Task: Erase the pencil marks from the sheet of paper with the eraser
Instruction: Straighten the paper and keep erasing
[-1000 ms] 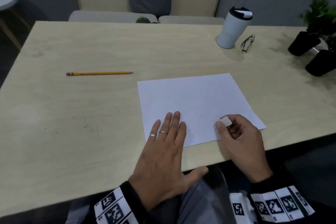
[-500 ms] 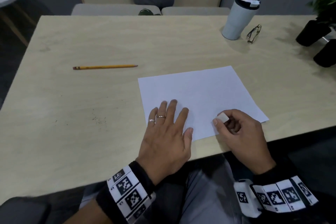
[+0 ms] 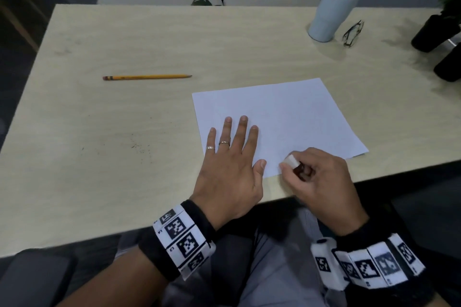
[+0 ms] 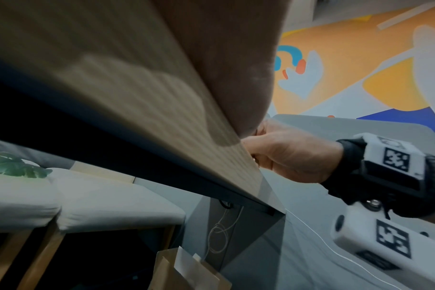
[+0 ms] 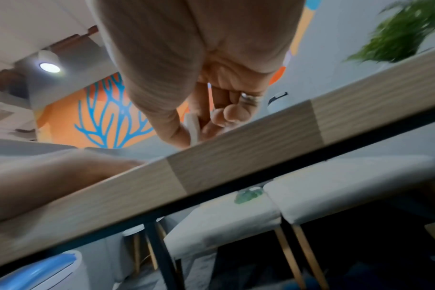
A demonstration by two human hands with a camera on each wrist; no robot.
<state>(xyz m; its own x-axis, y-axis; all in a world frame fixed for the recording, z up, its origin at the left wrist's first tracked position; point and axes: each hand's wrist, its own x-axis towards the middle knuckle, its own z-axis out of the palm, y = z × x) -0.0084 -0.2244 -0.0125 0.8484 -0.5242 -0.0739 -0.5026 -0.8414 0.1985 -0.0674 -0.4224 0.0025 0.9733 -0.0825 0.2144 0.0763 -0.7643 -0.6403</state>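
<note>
Fingers (image 3: pixel 243 129) of left hand (image 3: pixel 230 167) flat on paper (image 3: pixel 287 112), right hand (image 3: pixel 321 179) pinching eraser (image 3: pixel 291 162)

Left hand (image 3: pixel 230 164) blocks sheet (image 3: pixel 279 117) left; far half open.

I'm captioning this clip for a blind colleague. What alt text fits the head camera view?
A person's left hand presses flat on a white sheet of paper while the right hand pinches a white eraser at the sheet's near edge. On the light wooden table also lie a yellow pencil, a tumbler and eyeglasses.
</note>
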